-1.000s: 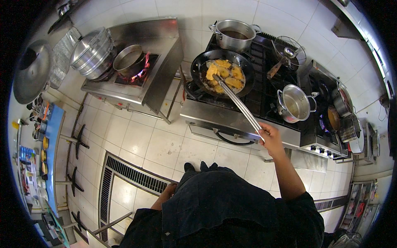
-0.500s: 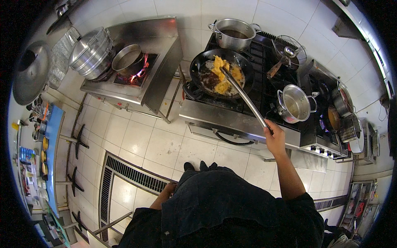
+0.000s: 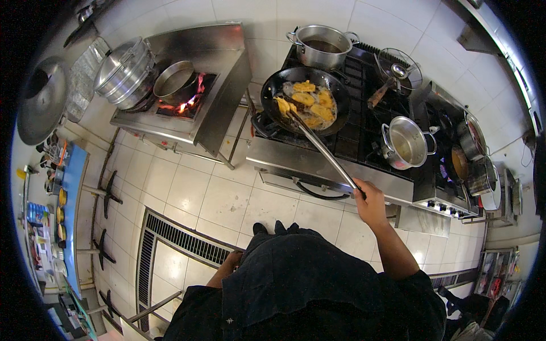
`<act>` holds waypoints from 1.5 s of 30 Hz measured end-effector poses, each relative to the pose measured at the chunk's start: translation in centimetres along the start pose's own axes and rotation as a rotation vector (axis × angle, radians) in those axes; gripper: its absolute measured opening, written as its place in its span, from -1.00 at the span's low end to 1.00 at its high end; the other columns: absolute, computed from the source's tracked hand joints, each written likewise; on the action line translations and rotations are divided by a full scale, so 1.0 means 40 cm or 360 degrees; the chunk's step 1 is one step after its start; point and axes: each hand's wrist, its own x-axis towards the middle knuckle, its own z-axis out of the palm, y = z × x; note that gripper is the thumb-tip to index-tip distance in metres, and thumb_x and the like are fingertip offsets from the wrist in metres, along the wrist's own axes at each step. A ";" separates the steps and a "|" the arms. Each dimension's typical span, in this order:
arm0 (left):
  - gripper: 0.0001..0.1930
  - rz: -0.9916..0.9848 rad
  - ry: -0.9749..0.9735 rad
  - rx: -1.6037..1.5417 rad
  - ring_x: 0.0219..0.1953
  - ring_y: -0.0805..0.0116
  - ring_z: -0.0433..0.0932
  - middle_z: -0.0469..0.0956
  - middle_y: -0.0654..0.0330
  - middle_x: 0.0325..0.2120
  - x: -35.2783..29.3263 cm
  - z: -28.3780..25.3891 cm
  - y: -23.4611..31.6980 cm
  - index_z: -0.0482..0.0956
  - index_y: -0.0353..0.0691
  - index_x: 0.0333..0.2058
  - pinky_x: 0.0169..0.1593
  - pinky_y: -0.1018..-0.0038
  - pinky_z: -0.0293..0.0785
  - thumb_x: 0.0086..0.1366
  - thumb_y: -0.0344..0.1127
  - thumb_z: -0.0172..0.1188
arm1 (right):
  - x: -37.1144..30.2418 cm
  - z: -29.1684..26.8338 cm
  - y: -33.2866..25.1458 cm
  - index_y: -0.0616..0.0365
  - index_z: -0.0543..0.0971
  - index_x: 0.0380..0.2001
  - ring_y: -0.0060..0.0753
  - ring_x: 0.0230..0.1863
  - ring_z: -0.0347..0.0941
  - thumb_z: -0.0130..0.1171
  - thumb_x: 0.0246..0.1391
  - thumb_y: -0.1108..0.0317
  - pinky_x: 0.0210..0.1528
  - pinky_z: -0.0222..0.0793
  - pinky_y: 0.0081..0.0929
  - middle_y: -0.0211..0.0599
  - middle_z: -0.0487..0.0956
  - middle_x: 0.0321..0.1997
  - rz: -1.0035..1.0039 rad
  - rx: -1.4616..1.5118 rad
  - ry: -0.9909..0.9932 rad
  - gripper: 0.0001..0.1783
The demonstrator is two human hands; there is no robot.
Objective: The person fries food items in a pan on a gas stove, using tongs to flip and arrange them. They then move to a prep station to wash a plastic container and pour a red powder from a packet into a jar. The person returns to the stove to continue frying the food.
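My right hand (image 3: 371, 202) is closed around the dark end of a long-handled metal utensil (image 3: 324, 149). Its handle slants forward and left into a black wok (image 3: 339, 119) on the stove. Golden-yellow fried pieces (image 3: 284, 106) cover the utensil's head at the wok's left side, so its shape is hidden. Several more golden fried pieces (image 3: 304, 99) lie in bubbling oil to the right of it. Down beside the dark apron is my left hand (image 3: 232, 261), partly covered by cloth, away from the stove; its fingers are not clear.
Behind the wok stands a two-handled pot (image 3: 324, 55); another pot (image 3: 405, 157) sits to its right. A wire strainer and a ladle (image 3: 398, 71) rest at the back right. On the left burner, flames (image 3: 185, 107) burn beneath a pan (image 3: 174, 81), beside a lidded steamer (image 3: 126, 79).
My right hand has moved slightly left and nearer, and the utensil's head has swung from the wok's middle to its left side with fried pieces. More separate pieces now show in the oil.
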 end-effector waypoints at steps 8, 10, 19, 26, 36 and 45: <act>-0.61 0.0345 -0.0035 0.0064 -0.05 0.11 0.46 0.47 0.05 -0.06 -0.055 -0.049 0.038 0.46 -0.17 -0.03 -0.01 0.33 0.37 0.24 -0.12 -0.08 | 0.023 0.002 0.037 0.18 0.52 -0.10 -0.64 -0.70 0.32 0.06 0.07 0.38 -0.64 0.25 -0.59 -0.31 0.56 -0.42 0.0614 0.0775 -0.0163 -0.69; -0.61 0.0592 -0.0024 0.0410 -0.02 0.10 0.44 0.45 0.06 -0.02 -0.032 -0.052 0.011 0.46 -0.15 -0.03 0.03 0.32 0.35 0.23 -0.13 -0.07 | 0.030 -0.010 0.031 0.19 0.51 -0.08 -0.66 -0.70 0.30 0.06 0.07 0.39 -0.67 0.21 -0.64 -0.33 0.56 -0.40 0.0685 0.0910 -0.0195 -0.68; -0.61 0.0343 0.0149 0.0364 -0.01 0.09 0.43 0.45 0.09 -0.03 0.018 -0.008 -0.012 0.46 -0.17 -0.03 0.04 0.31 0.35 0.22 -0.15 -0.07 | 0.054 -0.027 0.036 0.18 0.43 -0.02 -0.67 -0.57 0.28 0.06 0.06 0.39 -0.65 0.14 -0.72 -0.29 0.57 -0.35 0.1055 0.1502 -0.0327 -0.63; -0.61 0.0235 0.0178 0.0229 -0.02 0.09 0.44 0.46 0.09 -0.05 -0.009 0.002 -0.008 0.46 -0.17 -0.03 0.03 0.30 0.37 0.22 -0.14 -0.06 | 0.053 -0.032 0.018 0.15 0.44 -0.03 -0.66 -0.55 0.29 0.04 0.07 0.41 -0.63 0.14 -0.72 -0.30 0.57 -0.35 0.1049 0.1490 -0.0268 -0.66; -0.65 0.0556 0.0273 0.0333 -0.07 0.02 0.46 0.47 0.04 -0.07 0.091 0.008 -0.089 0.50 -0.14 -0.09 0.00 0.26 0.39 0.12 -0.21 0.09 | 0.135 -0.068 -0.004 0.20 0.51 -0.11 -0.56 -0.65 0.36 0.06 0.03 0.45 -0.57 0.26 -0.55 -0.26 0.55 -0.42 0.0072 0.0115 -0.0013 -0.70; -0.63 0.1281 0.0357 0.0954 0.02 0.03 0.38 0.44 0.01 -0.06 0.123 -0.003 -0.130 0.51 -0.15 -0.10 0.07 0.29 0.34 0.10 -0.18 0.05 | 0.108 -0.139 -0.066 0.19 0.52 -0.12 -0.20 -0.26 0.50 0.11 -0.01 0.41 -0.19 0.34 -0.46 -0.12 0.58 -0.26 -0.0029 -0.0124 0.0147 -0.68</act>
